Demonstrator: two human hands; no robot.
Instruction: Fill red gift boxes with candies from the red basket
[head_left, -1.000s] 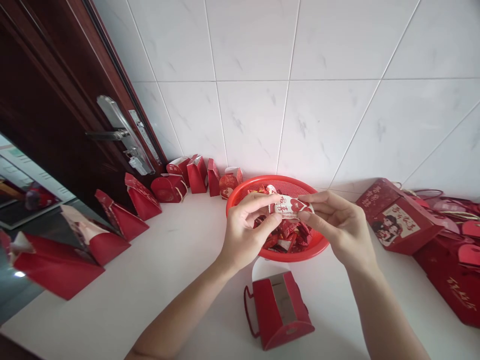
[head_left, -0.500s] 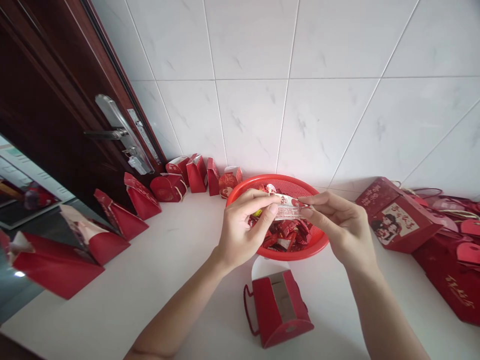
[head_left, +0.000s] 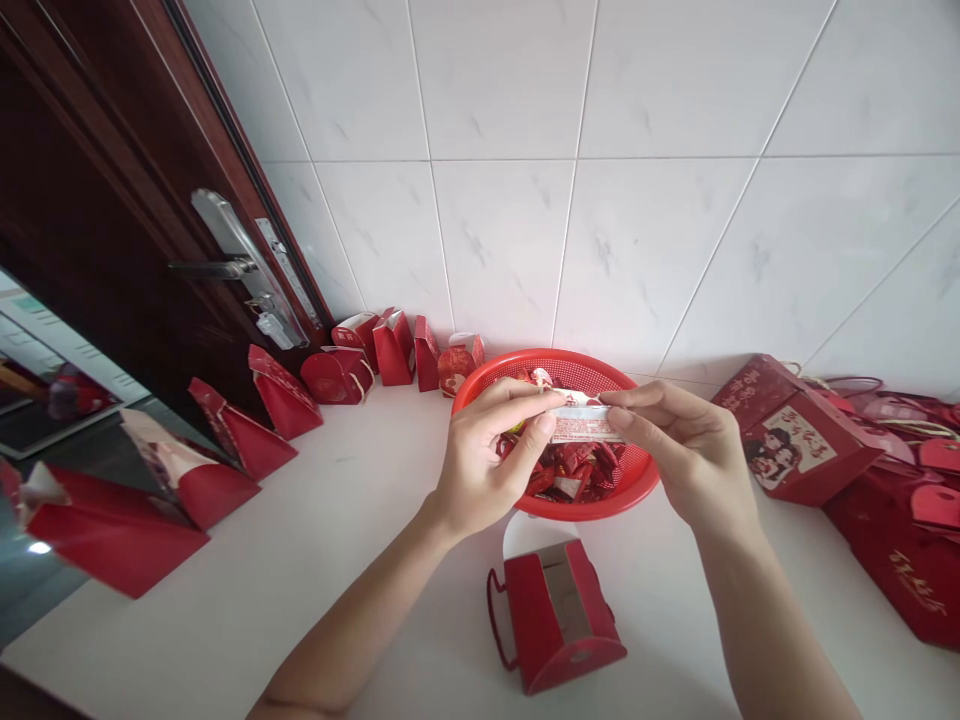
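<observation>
Between my two hands, above the basket, is a small white candy wrapper with red print. My left hand pinches its left end between thumb and fingers, and my right hand pinches the right end. Whether a sweet is inside cannot be seen. Below them, a red plastic basket holds many red-wrapped candies; my hands hide part of it. Nearer to me, a small red gift box with a cord handle lies with its top open.
Several red paper boxes line the left edge of the white table and the wall. At right lie a larger red box and a pile of red bags. A dark door stands at left; a tiled wall is behind.
The wrapper has tilted between my fingers, so more of its printed side and a shiny edge show. My right hand has shifted slightly right. The basket and boxes have stayed put.
</observation>
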